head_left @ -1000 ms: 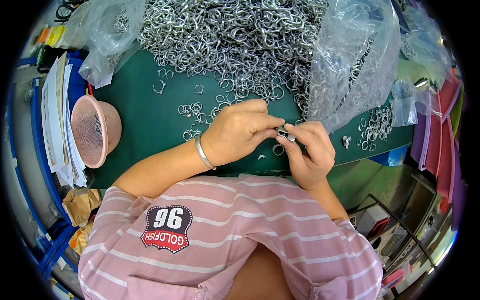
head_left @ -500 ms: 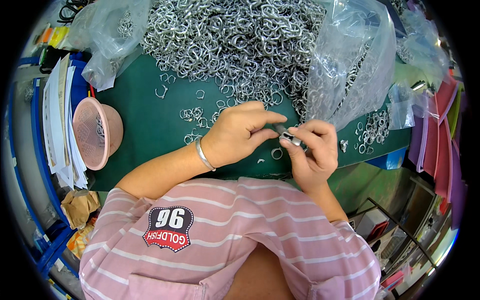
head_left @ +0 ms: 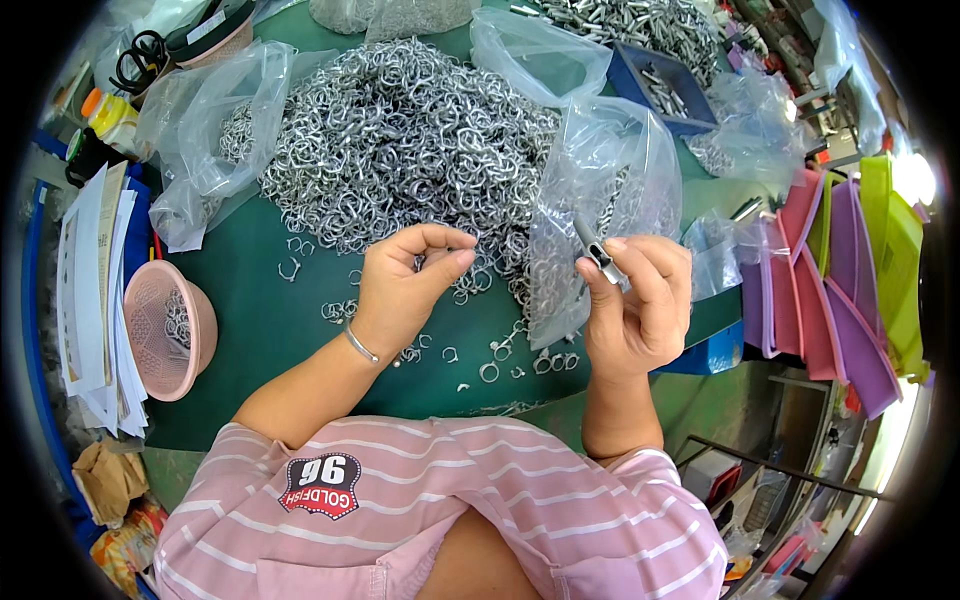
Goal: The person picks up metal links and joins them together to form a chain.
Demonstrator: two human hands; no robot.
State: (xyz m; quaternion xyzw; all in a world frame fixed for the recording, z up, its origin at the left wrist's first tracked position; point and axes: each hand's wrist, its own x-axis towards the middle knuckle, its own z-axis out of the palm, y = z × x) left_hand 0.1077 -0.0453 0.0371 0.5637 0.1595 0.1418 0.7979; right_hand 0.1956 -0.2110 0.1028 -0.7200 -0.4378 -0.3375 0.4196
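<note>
Thumb and fingertips of my right hand (head_left: 640, 305) pinch a small metal part: a shiny hollow piece with a dark opening and a dull grey rod-like stem (head_left: 585, 233) sticking up from it. My left hand (head_left: 405, 285), with a silver bangle at the wrist, is apart from it on the left. Its thumb and forefinger are brought together; whatever may be between them is too small to make out. Beyond both hands lies a large heap of open metal rings (head_left: 410, 140) on the green tabletop (head_left: 250, 330). A few loose rings (head_left: 489, 372) lie near the table's front edge.
A pink basket (head_left: 140, 330) holding rings stands at the left beside upright papers (head_left: 95, 290). Clear plastic bags (head_left: 590, 170) flank the heap. A blue tray (head_left: 640, 85) with metal tubes sits at the back right. Pink, purple and green bins (head_left: 800, 280) stand at the right.
The hands have moved apart. My left hand has come away from the metal part, which stays in my right hand. The view has shifted, showing more of the table's far side.
</note>
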